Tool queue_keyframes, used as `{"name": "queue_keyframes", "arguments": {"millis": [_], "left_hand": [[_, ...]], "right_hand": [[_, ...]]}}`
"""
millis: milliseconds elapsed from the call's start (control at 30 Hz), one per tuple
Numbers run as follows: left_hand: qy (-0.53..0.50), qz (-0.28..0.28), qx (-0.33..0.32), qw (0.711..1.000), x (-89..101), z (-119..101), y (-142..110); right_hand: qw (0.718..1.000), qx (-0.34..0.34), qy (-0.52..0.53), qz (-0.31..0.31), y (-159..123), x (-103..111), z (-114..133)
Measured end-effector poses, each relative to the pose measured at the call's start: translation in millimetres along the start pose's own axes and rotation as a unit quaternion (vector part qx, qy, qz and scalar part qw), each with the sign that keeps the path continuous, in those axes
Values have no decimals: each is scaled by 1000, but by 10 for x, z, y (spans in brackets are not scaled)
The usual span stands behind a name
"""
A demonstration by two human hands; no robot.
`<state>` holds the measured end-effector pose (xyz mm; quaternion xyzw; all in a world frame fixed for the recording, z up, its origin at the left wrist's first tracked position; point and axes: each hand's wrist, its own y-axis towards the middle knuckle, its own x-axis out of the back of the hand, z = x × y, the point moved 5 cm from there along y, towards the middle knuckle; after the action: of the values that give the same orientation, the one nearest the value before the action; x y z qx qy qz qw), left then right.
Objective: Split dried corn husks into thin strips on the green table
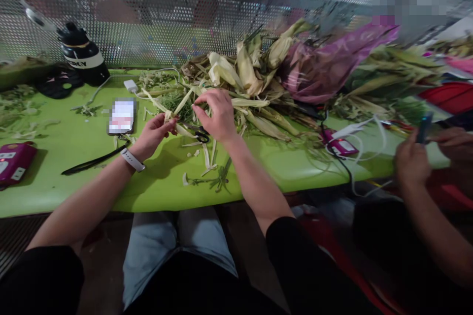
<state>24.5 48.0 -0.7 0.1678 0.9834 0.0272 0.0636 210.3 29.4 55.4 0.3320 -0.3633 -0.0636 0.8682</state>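
Observation:
My left hand (155,133) is closed in a pinch on a pale strip of corn husk (184,131) above the green table (66,177). My right hand (216,115) is closed too, fingertips pinching a husk strip near the edge of the corn pile. A pair of black-handled scissors (200,135) lies on the table just under my right hand. Behind both hands is a heap of corn cobs in husks (247,74). Trimmed husk scraps (207,167) lie in front of my hands.
A phone (121,116) with a black strap lies left of my left hand. A black bottle (83,54) stands at the back left, a magenta device (15,160) at the left edge. Another person's hands (414,162) work at the right. A purple bag (325,64) rests on the pile.

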Motion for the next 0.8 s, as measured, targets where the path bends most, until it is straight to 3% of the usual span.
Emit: {"name": "queue_keyframes", "arguments": {"millis": [200,433,800], "left_hand": [[6,-6,-22,1000,1,-3,6],[18,-16,5,1000,-19,-67,-30],[51,4,-3,999,52,-83,6]], "right_hand": [[969,-58,41,237,-138,-371,118],[953,-75,126,266,-155,-416,116],[911,-104,194,349,-138,-235,-4]]}}
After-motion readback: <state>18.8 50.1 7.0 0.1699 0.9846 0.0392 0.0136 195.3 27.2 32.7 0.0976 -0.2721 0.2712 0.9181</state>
